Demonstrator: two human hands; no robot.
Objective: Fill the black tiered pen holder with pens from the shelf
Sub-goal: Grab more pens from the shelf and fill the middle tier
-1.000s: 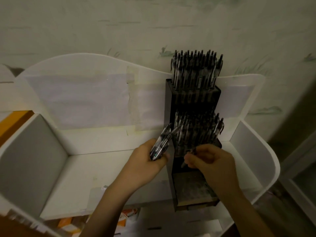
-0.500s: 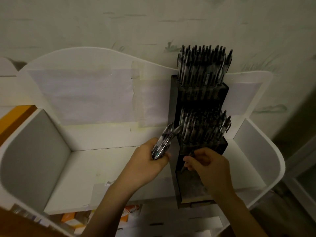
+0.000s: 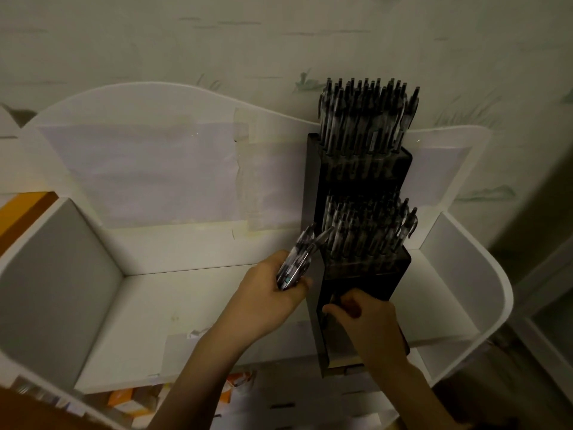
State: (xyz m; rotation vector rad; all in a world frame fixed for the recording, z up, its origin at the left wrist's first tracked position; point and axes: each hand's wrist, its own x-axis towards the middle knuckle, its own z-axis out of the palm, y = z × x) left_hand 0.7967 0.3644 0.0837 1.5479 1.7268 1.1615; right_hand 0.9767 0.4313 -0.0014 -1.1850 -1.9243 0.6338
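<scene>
The left hand [image 3: 273,301] is closed tight around a bunch of pens [image 3: 299,259], their tops sticking up and away, just left of the black tiered pen holder [image 3: 359,265]. The right hand [image 3: 369,324] sits over the holder's lowest step with its fingers curled in — whether it grips a pen cannot be told. The holder stands on the white shelf [image 3: 186,308], toward the right side. Its top step and middle step are packed full of upright pens — the near step looks mostly bare.
</scene>
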